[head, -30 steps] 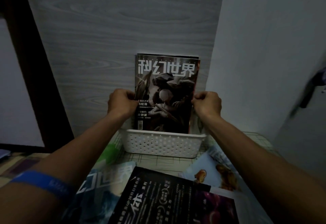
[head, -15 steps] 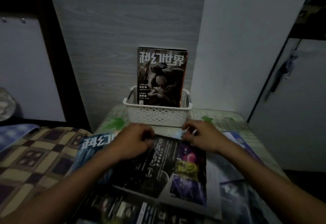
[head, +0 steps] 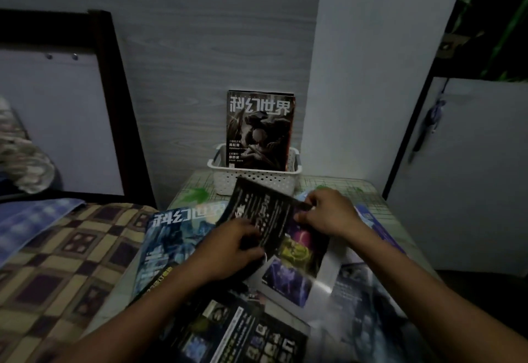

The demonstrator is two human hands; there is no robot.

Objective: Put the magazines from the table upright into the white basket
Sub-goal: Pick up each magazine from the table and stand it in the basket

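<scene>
Head view: the left hand (head: 237, 244) and the right hand (head: 328, 214) are both closed on a dark magazine (head: 265, 220), its far edge tipped up off the pile. More magazines lie flat on the counter (head: 337, 184) around the hands, like the blue magazine (head: 174, 240) on the left. Farther back, the white basket (head: 254, 180) holds one magazine (head: 260, 131) standing up. So one looks done, and several are left.
</scene>
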